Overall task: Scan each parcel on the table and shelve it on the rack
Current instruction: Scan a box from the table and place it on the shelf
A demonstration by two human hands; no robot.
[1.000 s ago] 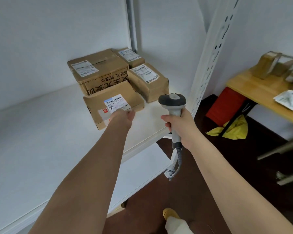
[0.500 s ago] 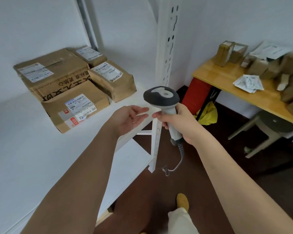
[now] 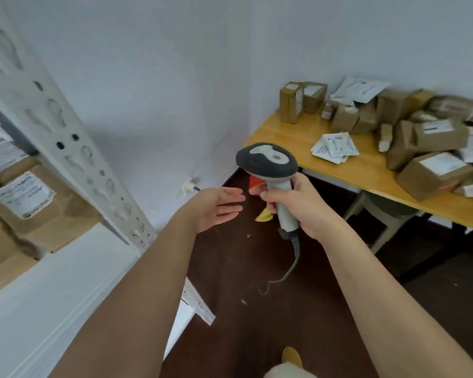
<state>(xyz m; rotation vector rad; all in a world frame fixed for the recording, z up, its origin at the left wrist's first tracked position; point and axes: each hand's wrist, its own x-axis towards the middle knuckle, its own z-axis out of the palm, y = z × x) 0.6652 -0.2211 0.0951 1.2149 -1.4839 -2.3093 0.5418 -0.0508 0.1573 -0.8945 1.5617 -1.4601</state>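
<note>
White-walled corner, rack (image 3: 74, 162) left of the fingers, wooden table (image 3: 366, 170) up-right of them. Parcels (image 3: 432, 173) piled there, beyond the right hand (image 3: 298, 205), which is nearer and clenched round the scanner (image 3: 268, 165) handle, upright. Left hand (image 3: 216, 208) empty, fingers relaxed, pointing toward the table.

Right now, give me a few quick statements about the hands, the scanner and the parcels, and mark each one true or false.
1. The right hand grips the barcode scanner by its handle. True.
2. The left hand holds a parcel. False: it is empty, fingers straight.
3. Cardboard parcels lie piled on the wooden table. True.
4. The rack shelf holds no boxes. False: labelled boxes sit on it at the left.
5. The scanner has a cable. True.
</note>
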